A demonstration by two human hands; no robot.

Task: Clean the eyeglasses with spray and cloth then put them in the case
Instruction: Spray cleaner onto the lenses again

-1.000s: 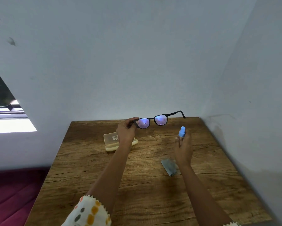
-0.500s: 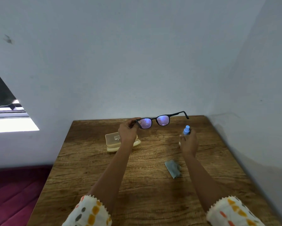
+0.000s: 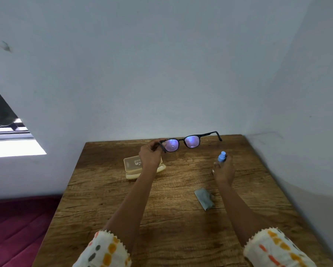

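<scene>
Though apart, left grip [image 3: 149, 157]: one eyeglasses [image 3: 181, 141]; right grip [image 3: 223, 169]: one spray [image 3: 222, 157]; one cloth [image 3: 204, 198], one case [image 3: 132, 166].

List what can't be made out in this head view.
All from the head view:
- spray bottle: body hidden inside the right hand; only the blue top shows.
- case: one end behind the left hand; lid print too small to read.
- glasses: lens wetness unclear under purple glare.
</scene>
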